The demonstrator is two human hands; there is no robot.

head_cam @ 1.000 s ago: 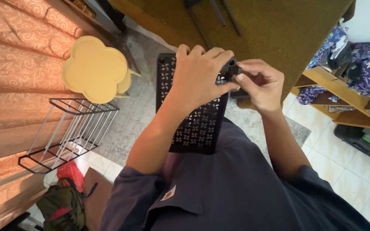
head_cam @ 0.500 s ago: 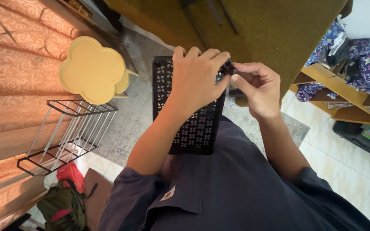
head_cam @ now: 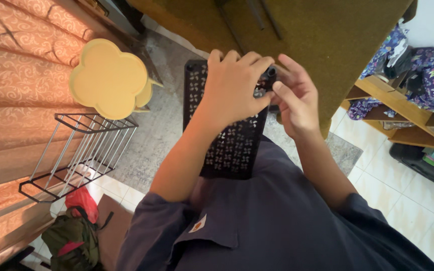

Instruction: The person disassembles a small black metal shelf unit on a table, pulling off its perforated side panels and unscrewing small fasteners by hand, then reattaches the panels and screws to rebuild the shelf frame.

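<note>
Tiled floor and grey rug below; left hand (head_cam: 234,85) clamps a black perforated panel (head_cam: 229,145) against the lap, right hand (head_cam: 293,98) fingers pinching a small black fitting (head_cam: 270,73) at its top corner, seemingly not fully seated.

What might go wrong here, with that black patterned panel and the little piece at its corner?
The black panel seems to rest only against the person's lap, steadied by the left hand; it might slip sideways. The small black piece at its top corner is pinched by the right hand; if dropped, it could be hard to spot on the grey rug. Fingertips near the joint may get pinched.
</note>
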